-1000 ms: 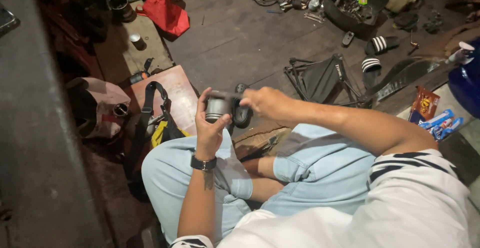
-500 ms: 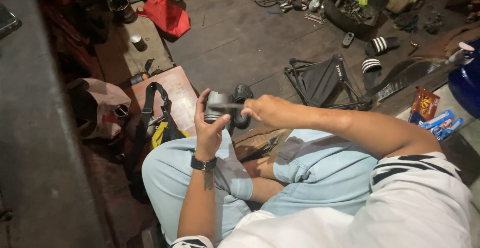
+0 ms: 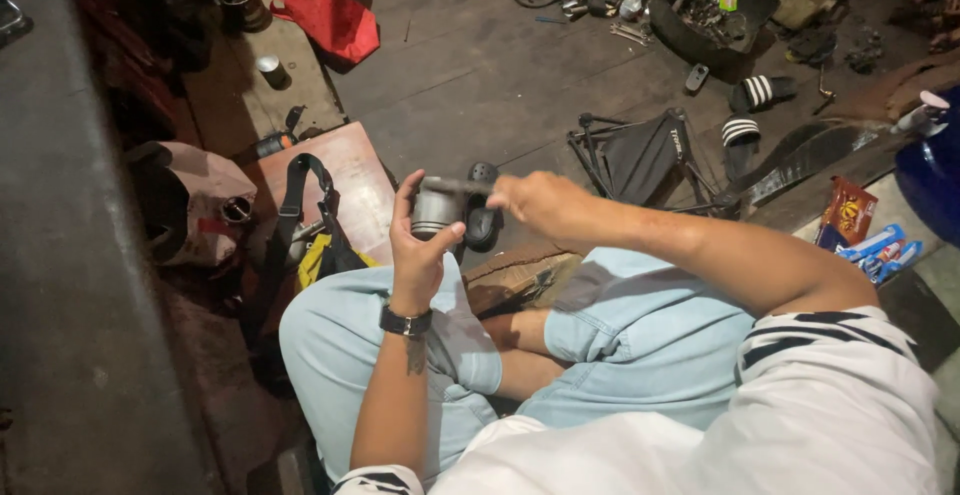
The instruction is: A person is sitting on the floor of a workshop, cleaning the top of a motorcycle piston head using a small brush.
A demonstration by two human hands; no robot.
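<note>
Gripping same grey cylinder (image 3: 436, 207), unmoved.

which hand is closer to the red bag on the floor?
Left. The left hand, gripping a grey metal cylinder, sits nearer the red bag; the right hand is farther right.

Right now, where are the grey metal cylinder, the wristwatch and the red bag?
grey metal cylinder (image 3: 434, 210), head view, on its ribbed side wall.
wristwatch (image 3: 405, 323), head view, on the black band around the left wrist.
red bag (image 3: 330, 10), head view, on its crumpled middle.
</note>
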